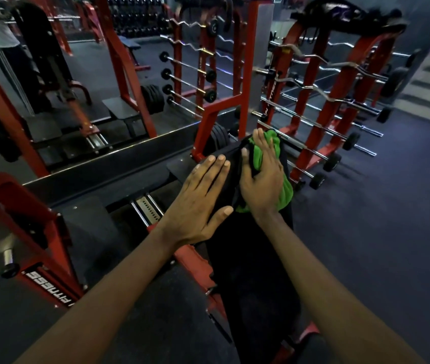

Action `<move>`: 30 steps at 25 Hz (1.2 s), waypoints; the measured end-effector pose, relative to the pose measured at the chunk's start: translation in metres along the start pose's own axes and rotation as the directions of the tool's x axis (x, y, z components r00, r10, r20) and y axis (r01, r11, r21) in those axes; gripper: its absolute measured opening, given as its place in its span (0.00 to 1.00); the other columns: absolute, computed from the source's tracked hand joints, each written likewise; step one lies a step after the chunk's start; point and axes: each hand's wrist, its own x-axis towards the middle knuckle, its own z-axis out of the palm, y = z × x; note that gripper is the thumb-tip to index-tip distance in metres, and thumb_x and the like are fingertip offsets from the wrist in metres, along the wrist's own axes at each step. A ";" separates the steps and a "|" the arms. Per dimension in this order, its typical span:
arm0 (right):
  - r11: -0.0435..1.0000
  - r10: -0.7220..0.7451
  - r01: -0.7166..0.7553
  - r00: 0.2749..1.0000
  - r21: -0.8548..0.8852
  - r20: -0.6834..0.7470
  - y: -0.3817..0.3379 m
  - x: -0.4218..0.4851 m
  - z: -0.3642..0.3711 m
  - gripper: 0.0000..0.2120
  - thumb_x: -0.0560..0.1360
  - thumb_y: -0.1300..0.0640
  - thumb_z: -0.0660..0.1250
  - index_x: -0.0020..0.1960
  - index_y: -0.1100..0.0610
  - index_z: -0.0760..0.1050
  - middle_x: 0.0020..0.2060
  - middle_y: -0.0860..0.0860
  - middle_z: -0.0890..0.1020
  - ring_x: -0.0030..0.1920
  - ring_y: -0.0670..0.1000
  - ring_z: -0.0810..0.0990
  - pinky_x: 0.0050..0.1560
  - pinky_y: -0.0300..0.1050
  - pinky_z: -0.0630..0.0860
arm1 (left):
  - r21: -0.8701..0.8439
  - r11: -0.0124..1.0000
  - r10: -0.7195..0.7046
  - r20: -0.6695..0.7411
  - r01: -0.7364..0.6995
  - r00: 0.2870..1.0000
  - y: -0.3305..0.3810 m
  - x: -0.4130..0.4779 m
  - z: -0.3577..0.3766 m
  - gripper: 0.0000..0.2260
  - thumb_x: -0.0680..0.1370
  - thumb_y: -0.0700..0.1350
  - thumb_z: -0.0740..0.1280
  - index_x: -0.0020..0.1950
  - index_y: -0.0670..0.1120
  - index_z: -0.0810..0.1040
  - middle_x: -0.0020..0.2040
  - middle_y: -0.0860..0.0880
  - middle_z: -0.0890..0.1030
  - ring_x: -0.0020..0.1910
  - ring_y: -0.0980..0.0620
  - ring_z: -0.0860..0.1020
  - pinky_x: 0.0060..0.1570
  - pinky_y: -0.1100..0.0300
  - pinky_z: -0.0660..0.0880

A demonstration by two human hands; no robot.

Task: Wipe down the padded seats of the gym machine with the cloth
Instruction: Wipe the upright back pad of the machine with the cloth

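Observation:
A long black padded seat (250, 261) on a red machine frame runs from the bottom of the view up to the centre. A bright green cloth (269, 151) lies bunched on the far end of the pad. My right hand (261, 177) presses flat on the cloth, fingers straight, with the cloth showing beyond the fingertips and by the wrist. My left hand (198, 200) rests flat on the pad's left edge beside it, fingers extended and thumb spread toward the cloth.
A red rack (321, 111) of chrome barbells stands close on the right beyond the pad. A red machine frame (38, 232) and its rails sit to the left. A mirror wall is ahead. Dark rubber floor (379, 219) stretches to the right, stairs at far right.

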 end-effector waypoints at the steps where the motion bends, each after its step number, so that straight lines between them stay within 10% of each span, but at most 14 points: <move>1: 1.000 0.000 0.000 1.000 -0.005 -0.017 -0.002 -0.005 0.001 0.22 0.83 0.49 0.62 0.76 0.53 0.69 0.75 0.47 0.71 0.78 0.45 0.63 0.74 0.56 0.67 | 0.002 1.000 0.001 -0.002 -0.001 1.000 0.000 0.000 0.001 0.35 0.84 0.60 0.51 0.82 0.37 0.53 0.83 0.40 0.51 0.83 0.44 0.46 0.80 0.50 0.42; 7: 0.978 -0.182 0.202 0.951 -0.057 0.249 0.024 -0.074 -0.015 0.31 0.78 0.54 0.61 0.80 0.54 0.59 0.80 0.49 0.62 0.81 0.51 0.57 0.74 0.63 0.63 | 0.009 1.000 0.002 -0.011 -0.002 1.000 -0.001 -0.001 0.001 0.34 0.84 0.60 0.48 0.82 0.37 0.53 0.83 0.39 0.52 0.83 0.43 0.46 0.80 0.47 0.44; 14: 0.998 -0.050 0.052 0.994 -0.018 0.092 -0.015 -0.014 -0.003 0.22 0.83 0.51 0.62 0.76 0.55 0.69 0.76 0.48 0.69 0.79 0.48 0.61 0.74 0.58 0.67 | -0.033 0.999 -0.025 0.025 0.026 0.999 -0.007 -0.014 -0.003 0.34 0.85 0.61 0.45 0.82 0.38 0.46 0.83 0.39 0.46 0.83 0.43 0.44 0.81 0.48 0.43; 19: 0.968 -0.239 0.249 0.942 -0.013 0.236 -0.011 -0.032 -0.013 0.23 0.82 0.52 0.63 0.76 0.54 0.69 0.75 0.49 0.70 0.79 0.51 0.62 0.73 0.61 0.66 | -0.074 0.997 -0.033 0.041 0.035 0.999 -0.008 -0.014 0.000 0.34 0.85 0.61 0.46 0.82 0.39 0.47 0.83 0.42 0.45 0.83 0.44 0.44 0.81 0.49 0.42; 24: 0.993 -0.098 0.107 0.979 -0.043 0.178 -0.017 0.025 -0.008 0.18 0.83 0.44 0.61 0.66 0.53 0.78 0.64 0.48 0.81 0.68 0.50 0.77 0.65 0.59 0.74 | -0.061 0.998 -0.017 0.056 0.020 0.998 -0.013 -0.015 -0.001 0.33 0.85 0.58 0.49 0.83 0.39 0.48 0.83 0.41 0.47 0.83 0.44 0.44 0.81 0.47 0.46; 30: 0.946 -0.301 0.321 0.917 -0.041 0.261 -0.019 0.006 -0.019 0.17 0.81 0.52 0.64 0.68 0.55 0.76 0.68 0.49 0.78 0.74 0.50 0.70 0.72 0.59 0.68 | -0.213 0.974 -0.080 -0.039 0.070 0.996 0.000 -0.010 -0.004 0.35 0.85 0.59 0.50 0.81 0.36 0.45 0.82 0.38 0.43 0.83 0.42 0.45 0.81 0.48 0.45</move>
